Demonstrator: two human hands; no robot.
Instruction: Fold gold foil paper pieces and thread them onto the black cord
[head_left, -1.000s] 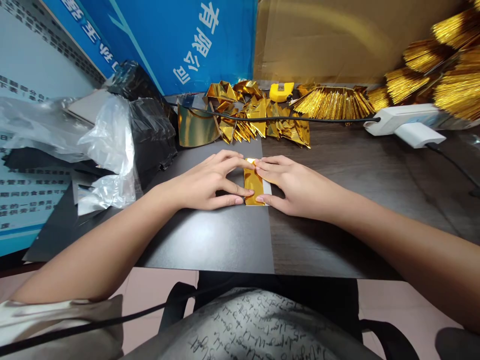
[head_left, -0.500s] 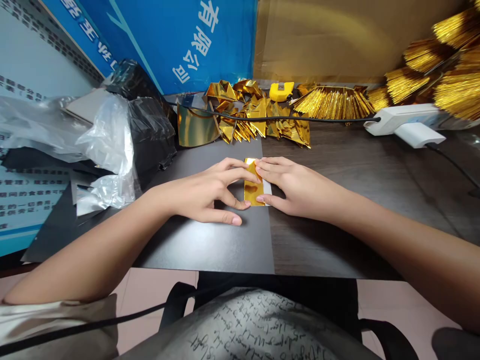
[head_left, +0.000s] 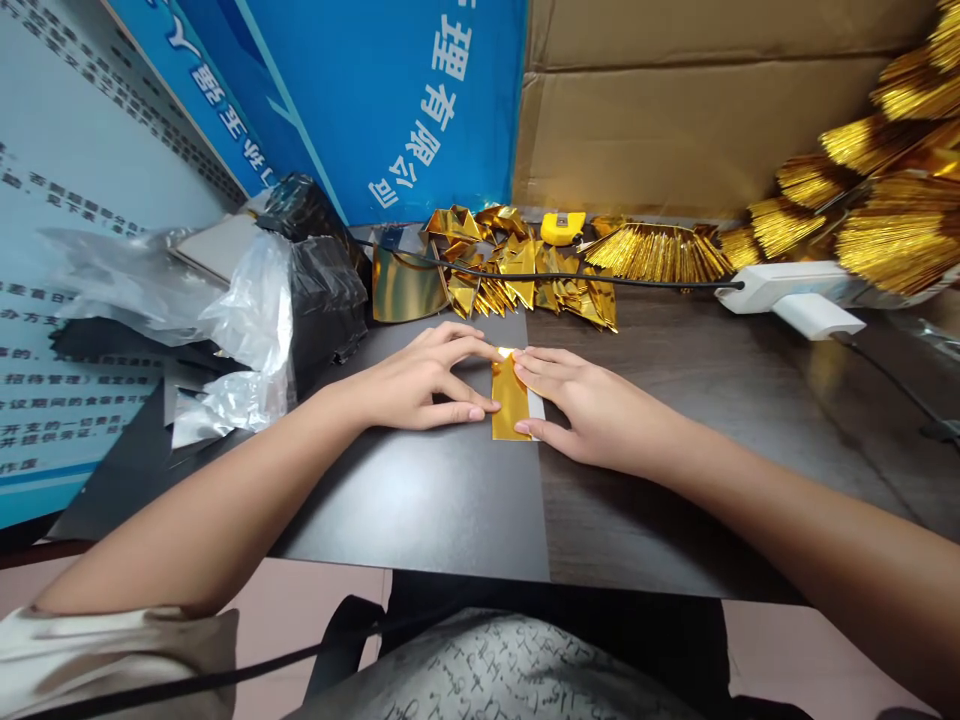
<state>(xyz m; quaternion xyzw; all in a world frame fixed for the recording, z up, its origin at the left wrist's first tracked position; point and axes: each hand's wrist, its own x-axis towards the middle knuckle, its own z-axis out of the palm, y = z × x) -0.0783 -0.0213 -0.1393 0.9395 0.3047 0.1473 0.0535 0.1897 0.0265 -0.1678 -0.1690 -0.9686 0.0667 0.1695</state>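
Head view: the right hand [head_left: 589, 405], fingers a bit apart, presses shiny gold paper [head_left: 508, 405] on the dark table [head_left: 637, 530]; the left hand [head_left: 420, 385], spread wide, touches the paper's left edge.

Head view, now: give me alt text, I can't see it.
The left hand and right hand touch a gold foil rectangle on a dark desk. Behind it lie folded gold pieces and a yellow tape measure; at right, a white power strip.

The view has tipped up: the gold strip [head_left: 510, 408] sits lower in the frame, and more of the cardboard [head_left: 660, 135] shows upper right. Of the hands, the left [head_left: 416, 382] has moved farther up the strip's left edge, thumb drawn up from below its corner.
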